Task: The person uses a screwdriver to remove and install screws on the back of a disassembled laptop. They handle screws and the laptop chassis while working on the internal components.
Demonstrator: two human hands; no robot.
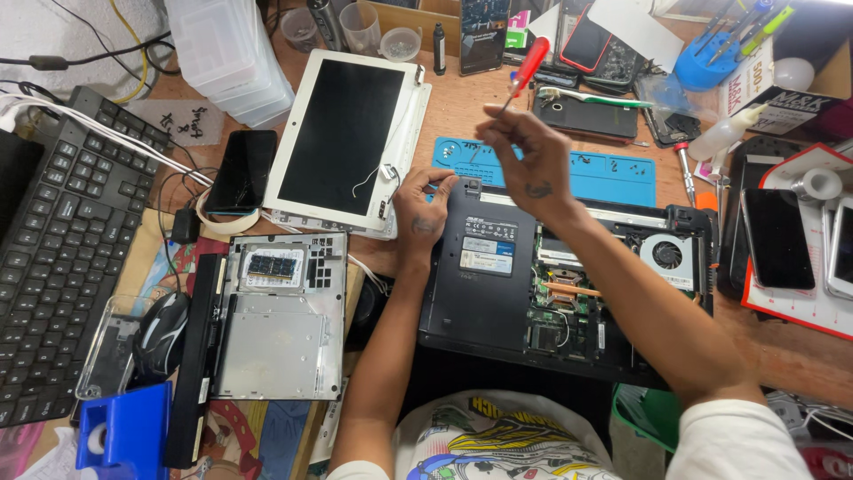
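The right hand [524, 164] has its grip pinched on a red-handled screwdriver [526, 71], raised above the opened laptop base [480, 284]. The left hand [418, 213] rests just left of it, fingers curled on the base's top edge, grasping nothing.

red screwdriver handle [533, 60], black laptop base [480, 284], blue mat [613, 173]

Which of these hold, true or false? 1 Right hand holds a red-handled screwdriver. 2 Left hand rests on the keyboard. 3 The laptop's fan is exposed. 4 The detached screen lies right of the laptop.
1. True: the right hand holds the red-handled screwdriver.
2. False: the left hand is at the opened laptop, far from the keyboard.
3. True: the fan shows.
4. False: the detached screen lies to its left.
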